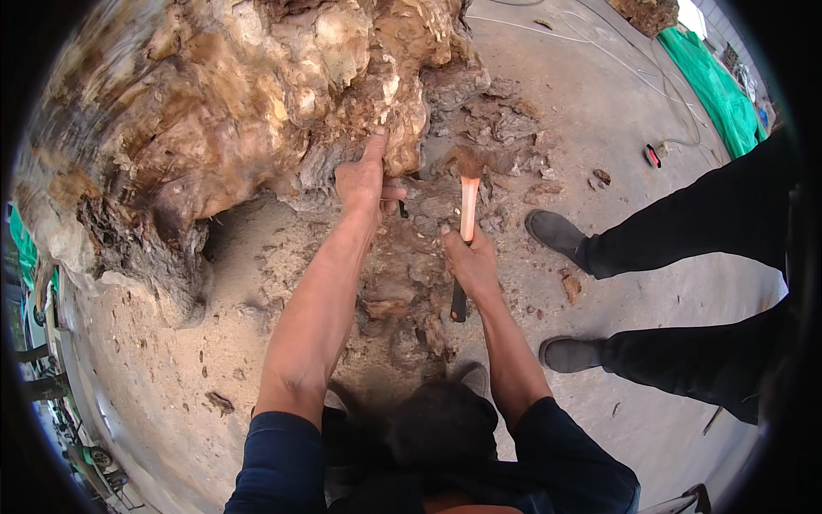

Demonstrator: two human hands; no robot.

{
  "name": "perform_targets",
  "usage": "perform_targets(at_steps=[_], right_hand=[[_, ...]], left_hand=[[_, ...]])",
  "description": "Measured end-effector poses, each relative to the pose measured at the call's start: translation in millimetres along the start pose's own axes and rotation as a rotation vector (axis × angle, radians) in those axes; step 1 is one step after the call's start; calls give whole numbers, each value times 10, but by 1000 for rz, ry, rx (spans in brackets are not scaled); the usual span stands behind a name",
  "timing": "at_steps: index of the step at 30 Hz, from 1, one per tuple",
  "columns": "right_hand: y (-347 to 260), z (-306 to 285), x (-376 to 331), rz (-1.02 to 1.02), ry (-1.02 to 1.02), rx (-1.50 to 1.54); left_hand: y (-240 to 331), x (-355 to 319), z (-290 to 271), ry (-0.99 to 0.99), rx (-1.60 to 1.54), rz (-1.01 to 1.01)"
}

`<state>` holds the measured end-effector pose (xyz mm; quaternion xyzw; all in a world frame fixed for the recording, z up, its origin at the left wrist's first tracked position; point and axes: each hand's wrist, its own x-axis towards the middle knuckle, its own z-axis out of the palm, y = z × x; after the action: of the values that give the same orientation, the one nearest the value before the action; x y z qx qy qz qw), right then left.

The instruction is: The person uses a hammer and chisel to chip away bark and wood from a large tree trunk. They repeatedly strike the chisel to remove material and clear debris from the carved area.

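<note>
A big, rough tree stump (257,103) with pale, knotty, partly stripped wood fills the upper left. My left hand (361,182) is at its lower right side, with the index finger stretched out against the wood and other fingers reaching sideways. A small dark piece shows just below those fingers; I cannot tell what it is or whether I touch it. My right hand (473,261) grips a hammer (469,210) by its orange-and-black handle, the head pointing away from me. That brown head blends with the bark behind it, so its shape is unclear.
Loose bark pieces (505,128) and wood crumbs litter the concrete floor (591,111). Another person in black trousers (693,223) stands close on the right. Farther right lie a green sheet (706,86), a cable and a small red-and-black object (652,156).
</note>
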<state>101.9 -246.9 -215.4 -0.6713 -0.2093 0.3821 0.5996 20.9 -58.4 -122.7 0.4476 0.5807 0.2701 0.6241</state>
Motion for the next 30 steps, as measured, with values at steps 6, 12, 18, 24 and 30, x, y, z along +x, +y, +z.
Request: perform_targets(at_steps=[6, 12, 18, 24, 30], right_hand=[[-99, 61, 220, -35, 7, -91], [-239, 64, 543, -203, -114, -200], [-298, -101, 850, -265, -193, -439], [-544, -310, 935, -304, -234, -660], [270, -813, 519, -153, -54, -766]], left_hand=[[-10, 25, -30, 40, 156, 25], [23, 39, -93, 33, 393, 137], [77, 53, -99, -18, 504, 168], [30, 64, -120, 3, 501, 175], [121, 29, -63, -6, 497, 150]])
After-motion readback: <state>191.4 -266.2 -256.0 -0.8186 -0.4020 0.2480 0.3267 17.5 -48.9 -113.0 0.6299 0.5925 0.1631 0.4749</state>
